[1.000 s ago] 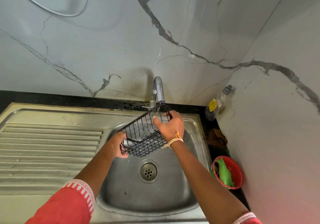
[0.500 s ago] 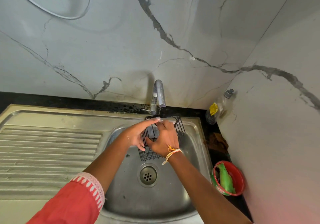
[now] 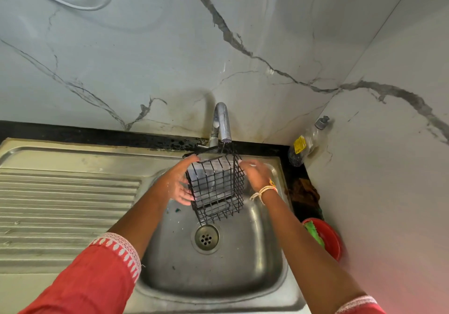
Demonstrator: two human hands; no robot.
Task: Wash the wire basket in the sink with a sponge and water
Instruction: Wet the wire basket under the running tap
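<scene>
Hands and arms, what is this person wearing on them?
Both hands, left and right, are bare. Each arm has a red sleeve edged with a white patterned trim. The right wrist carries a tied band of cream and orange thread.

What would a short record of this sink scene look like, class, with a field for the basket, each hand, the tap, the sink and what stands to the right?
basket: black wire basket, held over the sink bowl under the tap spout
left hand: left hand against the basket's left side, fingers fairly straight
right hand: right hand on the basket's right side; grip unclear
tap: tap at the back; flow of water hard to tell
sink: steel sink, drain open, ribbed drainboard on left
right side: bottle in corner; red bowl holding something green
</scene>
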